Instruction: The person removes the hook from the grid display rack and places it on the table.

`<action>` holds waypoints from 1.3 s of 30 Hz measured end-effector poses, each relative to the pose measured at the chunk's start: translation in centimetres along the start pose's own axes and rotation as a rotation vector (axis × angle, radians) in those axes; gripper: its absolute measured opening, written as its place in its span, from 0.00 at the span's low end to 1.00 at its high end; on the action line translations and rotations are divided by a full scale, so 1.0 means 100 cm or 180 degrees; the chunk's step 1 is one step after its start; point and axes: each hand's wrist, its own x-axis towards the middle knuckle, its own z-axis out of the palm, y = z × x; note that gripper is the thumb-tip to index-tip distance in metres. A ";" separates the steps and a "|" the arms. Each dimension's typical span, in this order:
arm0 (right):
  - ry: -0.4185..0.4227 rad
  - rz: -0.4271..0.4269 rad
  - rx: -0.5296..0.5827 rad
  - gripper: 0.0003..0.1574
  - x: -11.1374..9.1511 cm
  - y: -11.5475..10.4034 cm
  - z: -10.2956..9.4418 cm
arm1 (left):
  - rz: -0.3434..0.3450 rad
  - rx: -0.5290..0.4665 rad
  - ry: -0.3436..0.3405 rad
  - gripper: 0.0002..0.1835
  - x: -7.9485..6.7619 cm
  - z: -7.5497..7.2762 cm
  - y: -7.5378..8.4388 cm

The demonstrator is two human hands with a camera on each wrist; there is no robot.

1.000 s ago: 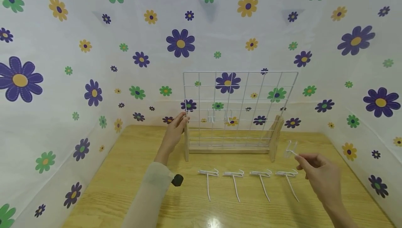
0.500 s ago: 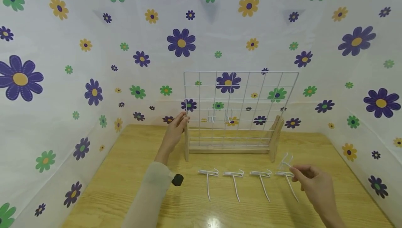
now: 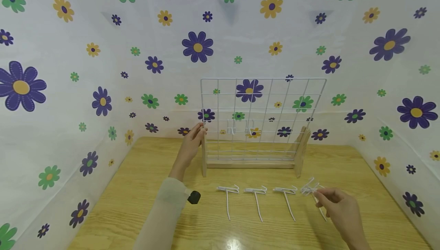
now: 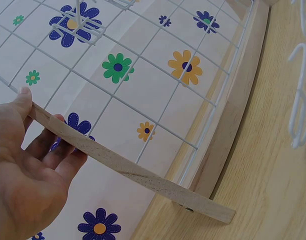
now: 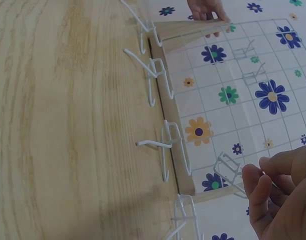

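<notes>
My left hand (image 3: 190, 143) grips the left wooden upright (image 3: 204, 156) of a stand that bears a white wire grid panel (image 3: 262, 78). The left wrist view shows the thumb near the upright's top, with the fingers curled round behind. Between thumb and fingertips, my right hand (image 3: 342, 211) pinches a white wire display hook (image 5: 228, 167) by its prong. In the head view this hook overlaps the rightmost of several similar hooks (image 3: 256, 192) lying in a row on the table. Two more hooks (image 3: 231, 130) hang side by side on the grid, left of its middle.
The wooden table (image 3: 154, 196) meets flower-printed white sheeting (image 3: 237, 32) at the back and both sides. The stand's right upright (image 3: 302, 152) and its base bar (image 3: 251, 164) stand behind the row of hooks. A small black object (image 3: 194, 197) shows at the left sleeve.
My right hand has moved left and toward me with the hook, from beside the stand to over the rightmost table hook. The left hand stays on the upright.
</notes>
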 end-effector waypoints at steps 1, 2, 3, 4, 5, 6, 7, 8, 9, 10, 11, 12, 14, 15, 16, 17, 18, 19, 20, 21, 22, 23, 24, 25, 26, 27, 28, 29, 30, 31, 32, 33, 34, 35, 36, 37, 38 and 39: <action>-0.0020 0.0015 0.0004 0.17 0.000 0.001 0.000 | 0.0001 0.0003 0.0001 0.27 0.000 0.000 0.000; -0.0038 0.0046 0.0005 0.17 -0.001 0.001 0.001 | -0.0001 0.0000 0.0002 0.27 0.000 0.000 0.000; -0.0053 0.0073 -0.0002 0.17 -0.001 0.002 0.001 | 0.0000 0.0002 0.0001 0.27 0.000 0.000 0.000; -0.0068 0.0101 0.0008 0.17 -0.002 0.002 0.002 | -0.0002 0.0006 0.0002 0.27 0.000 0.000 0.000; -0.0080 0.0125 0.0024 0.17 -0.002 0.003 0.002 | -0.0007 0.0012 0.0004 0.27 0.000 0.000 0.000; -0.0092 0.0143 0.0031 0.17 -0.003 0.004 0.002 | -0.0005 0.0012 0.0000 0.27 0.000 0.000 0.000; -0.0116 0.0147 0.0036 0.17 -0.003 0.005 0.003 | -0.0007 0.0012 -0.0002 0.27 -0.001 0.000 0.001; -0.0135 0.0166 0.0036 0.18 -0.004 0.006 0.003 | -0.0005 0.0013 -0.0004 0.27 -0.001 0.000 0.001; -0.0155 0.0172 0.0027 0.18 -0.004 0.007 0.003 | -0.0005 0.0012 -0.0003 0.27 -0.001 0.000 0.001; -0.0182 0.0184 0.0022 0.19 -0.005 0.009 0.003 | -0.0009 0.0007 -0.0001 0.27 -0.001 0.000 0.001; -0.0209 0.0197 0.0005 0.19 -0.005 0.010 0.004 | -0.0016 0.0005 0.0002 0.27 -0.002 0.000 0.002; -0.0235 0.0213 -0.0005 0.20 -0.006 0.011 0.004 | -0.0020 -0.0001 0.0002 0.27 -0.002 0.000 0.001; -0.0278 0.0269 -0.0011 0.19 -0.006 0.013 0.005 | -0.0036 0.0006 0.0012 0.27 -0.002 0.000 0.001; -0.0310 0.0283 -0.0026 0.19 -0.007 0.014 0.005 | -0.0038 0.0008 0.0013 0.27 -0.002 0.000 0.001; -0.0345 0.0310 -0.0027 0.19 -0.007 0.015 0.006 | -0.0045 0.0013 0.0017 0.27 -0.002 0.000 0.001; -0.0380 0.0344 -0.0028 0.19 -0.006 0.016 0.006 | -0.0050 0.0021 0.0021 0.27 -0.002 0.000 0.001; -0.0409 0.0383 -0.0028 0.19 -0.006 0.017 0.006 | -0.0048 0.0025 0.0022 0.27 -0.003 0.000 0.001; -0.0445 0.0422 -0.0039 0.19 -0.006 0.017 0.006 | -0.0045 0.0030 0.0020 0.28 -0.003 0.000 0.001; -0.0479 0.0458 -0.0054 0.20 -0.006 0.018 0.007 | -0.0039 0.0031 0.0015 0.28 -0.002 0.000 0.001; -0.0505 0.0488 -0.0066 0.20 -0.006 0.018 0.007 | -0.0034 0.0035 0.0011 0.28 -0.002 0.000 0.001; -0.0518 0.0521 -0.0071 0.20 -0.005 0.018 0.007 | -0.0035 0.0038 0.0012 0.29 -0.002 0.000 0.001; -0.0526 0.0546 -0.0079 0.20 -0.005 0.019 0.007 | -0.0028 0.0035 0.0004 0.29 -0.002 0.000 0.001; -0.0533 0.0556 -0.0093 0.20 -0.005 0.019 0.008 | -0.0021 0.0032 -0.0003 0.30 -0.002 0.000 0.001; -0.0545 0.0558 -0.0104 0.20 -0.005 0.019 0.008 | -0.0018 0.0030 -0.0008 0.30 -0.002 0.000 0.001; -0.0552 0.0558 -0.0114 0.19 -0.005 0.020 0.008 | -0.0020 0.0026 -0.0014 0.30 -0.002 -0.001 0.001; -0.0562 0.0565 -0.0113 0.19 -0.005 0.021 0.009 | -0.0021 0.0024 -0.0015 0.30 -0.002 -0.001 0.001; -0.0571 0.0559 -0.0110 0.19 -0.005 0.022 0.009 | -0.0023 0.0017 -0.0018 0.30 -0.002 -0.001 0.001; -0.0578 0.0550 -0.0113 0.19 -0.005 0.023 0.010 | -0.0023 0.0005 -0.0024 0.30 -0.002 -0.001 0.001; -0.0587 0.0546 -0.0117 0.19 -0.005 0.023 0.010 | -0.0027 0.0004 -0.0024 0.30 -0.002 -0.001 0.001; -0.0592 0.0549 -0.0114 0.19 -0.005 0.024 0.010 | -0.0033 0.0007 -0.0025 0.30 -0.002 -0.001 0.002; -0.0595 0.0551 -0.0113 0.19 -0.005 0.025 0.010 | -0.0034 0.0011 -0.0026 0.30 -0.002 -0.001 0.002; -0.0601 0.0556 -0.0117 0.19 -0.005 0.025 0.011 | -0.0033 0.0021 -0.0022 0.30 -0.002 -0.001 0.002; -0.0603 0.0552 -0.0131 0.19 -0.005 0.026 0.011 | -0.0033 0.0021 -0.0019 0.30 -0.002 -0.001 0.002; -0.0608 0.0551 -0.0139 0.18 -0.006 0.027 0.011 | -0.0034 0.0031 -0.0013 0.30 -0.002 -0.001 0.002; -0.0610 0.0556 -0.0140 0.18 -0.006 0.028 0.011 | -0.0030 0.0048 -0.0005 0.30 -0.002 0.000 0.002; -0.0613 0.0556 -0.0154 0.18 -0.006 0.028 0.012 | -0.0024 0.0057 -0.0001 0.29 -0.002 0.000 0.002; -0.0613 0.0559 -0.0165 0.18 -0.006 0.028 0.012 | -0.0014 0.0062 0.0002 0.29 -0.002 0.000 0.002; -0.0615 0.0566 -0.0176 0.17 -0.006 0.028 0.012 | -0.0006 0.0068 0.0005 0.29 -0.002 0.000 0.001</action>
